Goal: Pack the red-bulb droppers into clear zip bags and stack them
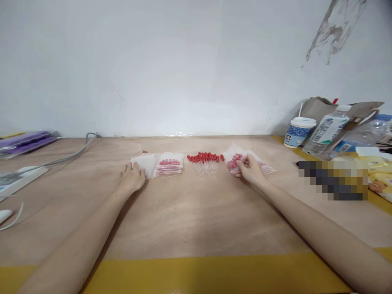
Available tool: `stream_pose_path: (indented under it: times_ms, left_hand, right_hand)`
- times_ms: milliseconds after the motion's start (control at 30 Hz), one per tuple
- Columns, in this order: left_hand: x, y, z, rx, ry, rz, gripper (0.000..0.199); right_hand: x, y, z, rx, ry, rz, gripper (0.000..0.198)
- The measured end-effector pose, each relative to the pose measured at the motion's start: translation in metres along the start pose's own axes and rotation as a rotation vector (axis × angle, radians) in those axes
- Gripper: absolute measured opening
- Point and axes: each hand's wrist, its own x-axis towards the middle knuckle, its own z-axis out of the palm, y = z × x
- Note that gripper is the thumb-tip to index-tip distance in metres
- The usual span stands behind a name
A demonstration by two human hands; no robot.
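My left hand (132,178) lies on the left side of a stack of whitish clear plastic bags (148,164), fingers slightly apart. Right beside it is a neat pile of filled bags (168,164), red bulbs showing through the plastic. In the middle, a loose group of droppers (206,161) with red bulbs and thin clear tubes is fanned out on the table. My right hand (250,169) pinches the edge of a clear plastic bag (234,161) with red-bulbed droppers inside. More bags (268,167) lie partly hidden behind that hand.
The table has a brown paper cover (190,216) with yellow edges. On the right stand a blue-and-white cup (297,132), a plastic bottle (327,130) and a yellow package (381,179). Purple packets (27,142), a grey cable (73,155) and a power strip (27,176) lie left.
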Motion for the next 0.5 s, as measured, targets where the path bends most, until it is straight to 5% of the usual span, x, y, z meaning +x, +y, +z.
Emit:
stream_pose_path:
  times_ms: [200, 400, 500]
  left_hand:
    - [0.007, -0.008, 0.01, 0.039, -0.095, -0.012, 0.055]
    - [0.011, -0.011, 0.011, 0.069, -0.101, 0.0, 0.043]
    - [0.011, -0.01, 0.009, 0.053, -0.081, 0.007, 0.039]
  right_hand:
    - [-0.008, -0.017, 0.012, 0.134, 0.015, 0.195, 0.032]
    - [-0.013, -0.038, -0.023, -0.63, 0.465, 0.065, 0.059]
    - [-0.014, -0.046, -0.028, -0.806, 0.398, -0.051, 0.035]
